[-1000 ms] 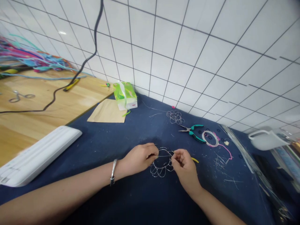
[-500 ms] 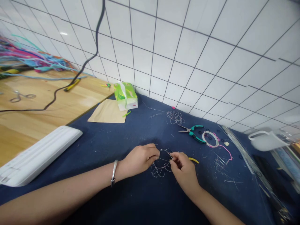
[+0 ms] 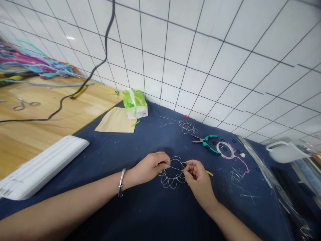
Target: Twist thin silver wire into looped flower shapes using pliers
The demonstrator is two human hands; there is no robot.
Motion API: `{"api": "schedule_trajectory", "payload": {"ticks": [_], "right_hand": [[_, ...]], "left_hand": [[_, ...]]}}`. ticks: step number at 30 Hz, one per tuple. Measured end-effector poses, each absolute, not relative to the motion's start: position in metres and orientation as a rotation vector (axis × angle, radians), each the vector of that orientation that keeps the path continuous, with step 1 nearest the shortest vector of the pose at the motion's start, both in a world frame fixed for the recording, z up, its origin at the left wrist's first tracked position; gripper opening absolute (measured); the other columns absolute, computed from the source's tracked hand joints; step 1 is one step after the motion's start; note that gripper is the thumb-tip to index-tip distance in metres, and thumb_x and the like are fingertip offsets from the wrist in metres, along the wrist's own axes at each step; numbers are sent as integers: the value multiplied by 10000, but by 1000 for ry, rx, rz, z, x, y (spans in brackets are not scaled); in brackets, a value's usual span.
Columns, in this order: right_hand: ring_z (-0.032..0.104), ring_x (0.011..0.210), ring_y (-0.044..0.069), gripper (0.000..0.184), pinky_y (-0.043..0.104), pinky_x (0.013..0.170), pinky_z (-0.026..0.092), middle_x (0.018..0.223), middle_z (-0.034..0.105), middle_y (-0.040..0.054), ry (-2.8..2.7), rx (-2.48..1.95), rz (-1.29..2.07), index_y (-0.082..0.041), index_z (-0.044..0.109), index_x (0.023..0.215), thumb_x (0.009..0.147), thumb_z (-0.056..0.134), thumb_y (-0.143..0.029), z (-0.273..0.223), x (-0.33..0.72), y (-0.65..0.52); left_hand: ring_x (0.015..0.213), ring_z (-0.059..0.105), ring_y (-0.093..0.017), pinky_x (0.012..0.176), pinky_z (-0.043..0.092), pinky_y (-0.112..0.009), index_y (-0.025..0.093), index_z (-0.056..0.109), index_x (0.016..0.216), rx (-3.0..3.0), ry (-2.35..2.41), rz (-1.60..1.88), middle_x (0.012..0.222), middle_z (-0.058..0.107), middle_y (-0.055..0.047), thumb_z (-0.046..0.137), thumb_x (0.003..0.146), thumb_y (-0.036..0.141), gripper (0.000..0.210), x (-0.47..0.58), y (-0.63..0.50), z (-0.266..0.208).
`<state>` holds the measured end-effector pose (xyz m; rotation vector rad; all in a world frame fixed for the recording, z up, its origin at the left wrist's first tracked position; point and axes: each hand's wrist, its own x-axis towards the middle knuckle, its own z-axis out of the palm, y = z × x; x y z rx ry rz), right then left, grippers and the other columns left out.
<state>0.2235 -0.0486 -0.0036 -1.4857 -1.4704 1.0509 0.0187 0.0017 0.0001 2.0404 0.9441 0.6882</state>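
The looped wire ring (image 3: 172,178) sits between the two hands over the dark blue tabletop (image 3: 140,214), held from opposite sides, probably to steady it. The left hand (image 3: 151,166) pinches its left edge, thumb nearly meeting fingers; the right hand (image 3: 200,177), fingers curled, pinches its right edge, though exactly which strands is hard to tell.

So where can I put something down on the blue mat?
Try the mat between the white bar, paper and left hand: it's nearly bare there. Another free patch is beyond that hand, between paper and pliers. It's crowded right of the right hand: coil and wire scraps.
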Motion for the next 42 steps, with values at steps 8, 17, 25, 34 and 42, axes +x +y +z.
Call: {"api": "schedule_trajectory", "payload": {"ticks": [8, 17, 25, 34, 42], "right_hand": [[556, 722, 130, 244, 267, 664, 474, 850, 567, 20, -1538, -1500, 878, -204, 474, 1016, 782, 539, -190, -4, 225, -52], [499, 979, 202, 140, 366, 831, 435, 1044, 514, 57, -1882, -1317, 578, -240, 624, 925, 793, 581, -220, 6, 230, -53], [495, 1031, 197, 112, 365, 906, 395, 1057, 537, 39, -1795, -1325, 813, -259, 664, 882, 806, 581, -258, 8, 229, -53], [484, 1060, 184, 186, 358, 927, 381, 1063, 550, 38, -1751, -1283, 1037, -270, 669, 945, 860, 504, -276, 10, 226, -52], [476, 1066, 183, 204, 361, 935, 377, 1059, 545, 42, -1796, -1246, 1042, -279, 661, 978, 868, 490, -268, 10, 228, -52]], "left_hand": [[567, 516, -75, 546, 416, -196, 152, 543, 739, 1877, 913, 617, 716, 538, 15, 444, 835, 125, 140, 17, 4, 3], [589, 504, -81, 551, 398, -193, 156, 561, 747, 1867, 910, 587, 716, 532, 16, 464, 814, 135, 120, 19, 3, 3], [609, 511, -81, 577, 398, -186, 163, 583, 744, 1922, 871, 573, 709, 539, 23, 482, 793, 103, 128, 22, -2, 2], [589, 513, -90, 548, 391, -192, 169, 567, 763, 1865, 888, 527, 672, 554, 33, 561, 770, 156, 17, 26, -8, -1], [597, 520, -92, 556, 419, -208, 165, 525, 776, 1594, 828, 547, 678, 554, 32, 564, 750, 148, 49, 24, -7, -2]]}}
